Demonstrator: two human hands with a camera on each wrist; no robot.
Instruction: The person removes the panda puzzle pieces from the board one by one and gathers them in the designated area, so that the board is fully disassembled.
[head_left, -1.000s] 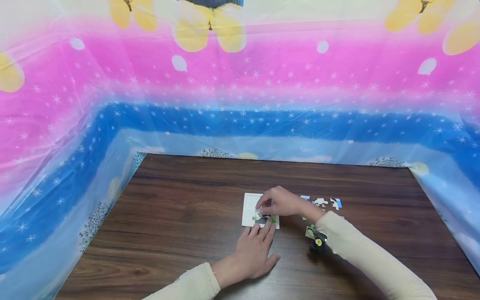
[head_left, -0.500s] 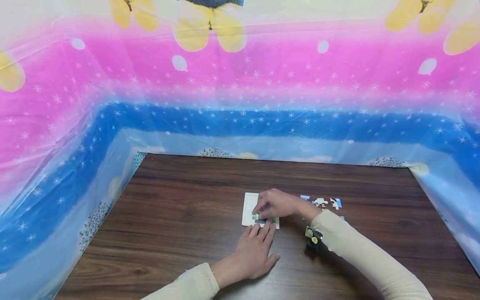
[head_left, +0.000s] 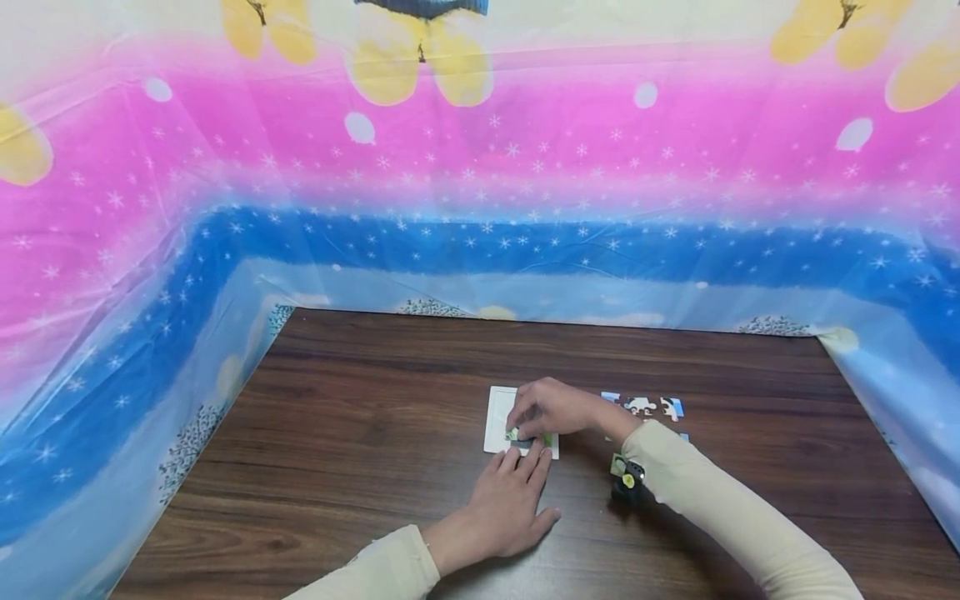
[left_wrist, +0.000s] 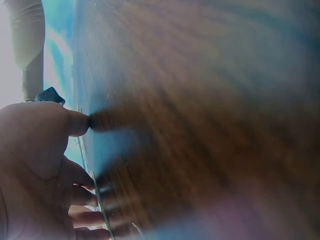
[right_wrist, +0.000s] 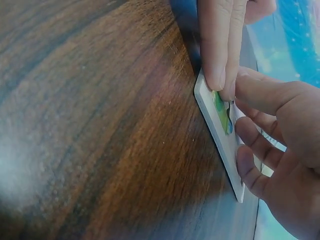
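Note:
A white puzzle tray (head_left: 495, 421) lies on the table, with green and dark puzzle pieces (right_wrist: 220, 111) fitted along its near side. My left hand (head_left: 507, 507) lies flat, its extended fingertips pressing on the tray's near edge and those pieces. From the right, my right hand (head_left: 558, 406) reaches over the tray. Its thumb and fingers curl down onto a puzzle piece beside the left fingertips; the hand mostly hides that piece. In the right wrist view the right fingertips (right_wrist: 245, 155) meet the tray's surface.
Several loose puzzle pieces (head_left: 641, 406) lie right of the tray, partly behind the right forearm. A green piece (head_left: 618, 463) shows near a dark wrist device (head_left: 628, 482). Behind the dark wooden table (head_left: 360, 375) hangs a pink and blue patterned cloth (head_left: 450, 242).
My right hand has lowered onto the tray and shifted slightly left, covering more of the fitted pieces. Over the last half second it barely moves. The left hand stays in place.

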